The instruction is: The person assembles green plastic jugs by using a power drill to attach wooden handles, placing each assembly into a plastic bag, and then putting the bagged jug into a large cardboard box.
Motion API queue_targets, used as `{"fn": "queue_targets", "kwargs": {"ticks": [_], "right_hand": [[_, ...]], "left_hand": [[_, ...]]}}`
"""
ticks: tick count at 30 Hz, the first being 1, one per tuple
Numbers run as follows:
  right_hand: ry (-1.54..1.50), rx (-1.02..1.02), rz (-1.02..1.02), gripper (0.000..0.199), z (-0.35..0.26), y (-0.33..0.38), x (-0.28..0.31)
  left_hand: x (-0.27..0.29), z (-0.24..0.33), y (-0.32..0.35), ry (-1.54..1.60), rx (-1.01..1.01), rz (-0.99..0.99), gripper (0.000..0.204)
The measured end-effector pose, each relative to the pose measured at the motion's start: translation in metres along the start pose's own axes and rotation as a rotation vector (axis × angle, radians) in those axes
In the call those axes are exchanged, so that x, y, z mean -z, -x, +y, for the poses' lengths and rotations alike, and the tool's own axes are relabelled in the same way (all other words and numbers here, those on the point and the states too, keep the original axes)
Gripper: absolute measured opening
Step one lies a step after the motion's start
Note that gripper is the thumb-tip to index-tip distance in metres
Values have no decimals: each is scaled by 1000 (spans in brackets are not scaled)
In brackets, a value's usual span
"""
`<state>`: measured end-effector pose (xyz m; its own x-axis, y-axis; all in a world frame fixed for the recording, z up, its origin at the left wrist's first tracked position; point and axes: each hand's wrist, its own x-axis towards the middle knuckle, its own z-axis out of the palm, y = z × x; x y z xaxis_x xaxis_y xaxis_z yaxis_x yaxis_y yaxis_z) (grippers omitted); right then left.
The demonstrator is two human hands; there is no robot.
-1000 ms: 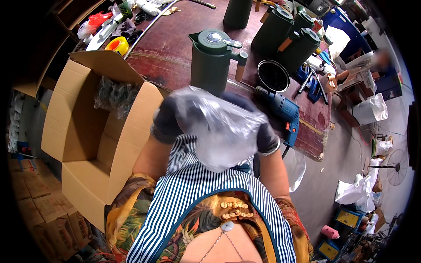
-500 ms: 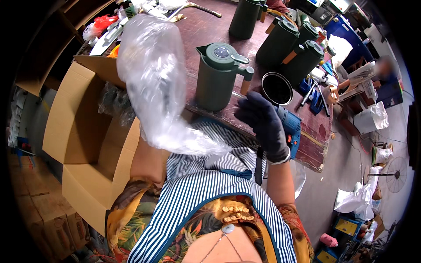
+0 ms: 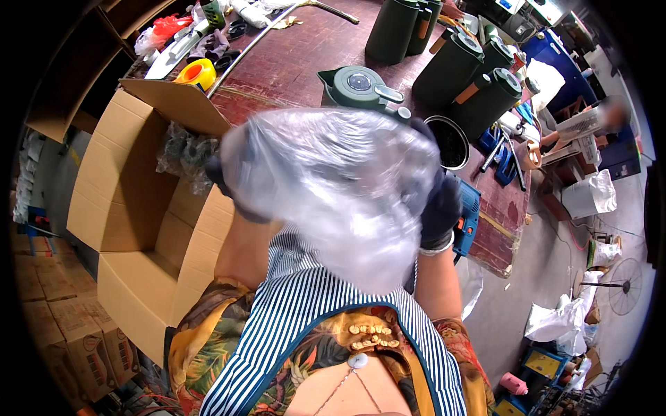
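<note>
A clear plastic bag (image 3: 333,173), blurred by motion, is stretched across in front of me between my two dark-gloved hands. My left hand (image 3: 238,197) grips its left side, with most of the fingers behind the film. At the right side, my right hand (image 3: 442,208) is closed on the bag's edge, its fingertips hidden too. Just beyond the bag stands a dark green jug (image 3: 358,87) with a round lid and a spout; only its top shows, the body being covered by the plastic.
An open cardboard box (image 3: 128,187) with crumpled clear plastic inside stands at left. Several more green jugs (image 3: 447,66) stand on the dark red table (image 3: 277,76). A dark round pot (image 3: 447,142) and a blue power tool (image 3: 467,215) lie right, yellow tape (image 3: 196,71) far left.
The plastic bag, hanging upright at left before, has swung down and right and now spans both hands. My right hand, earlier apart with open fingers, has met the bag.
</note>
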<state>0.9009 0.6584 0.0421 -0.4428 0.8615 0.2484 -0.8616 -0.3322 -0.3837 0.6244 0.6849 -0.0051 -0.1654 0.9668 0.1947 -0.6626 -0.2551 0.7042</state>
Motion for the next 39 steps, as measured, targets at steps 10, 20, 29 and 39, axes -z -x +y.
{"fn": "queue_targets", "kwargs": {"ticks": [10,20,29,39], "right_hand": [[95,153,25,51,-9,-61,53],[848,-67,612,38,48,16,187],[1654,-18,513,44,51,13,214],[2051,80,459,45,57,21,187]], "left_hand": [[35,-37,-129,262,388,-182,38],[82,-122,-43,-2206,-71,190,55],[127,-139,-33,516,458,-12,39],[-128,8,-57,-1683,-543,-490,51]]}}
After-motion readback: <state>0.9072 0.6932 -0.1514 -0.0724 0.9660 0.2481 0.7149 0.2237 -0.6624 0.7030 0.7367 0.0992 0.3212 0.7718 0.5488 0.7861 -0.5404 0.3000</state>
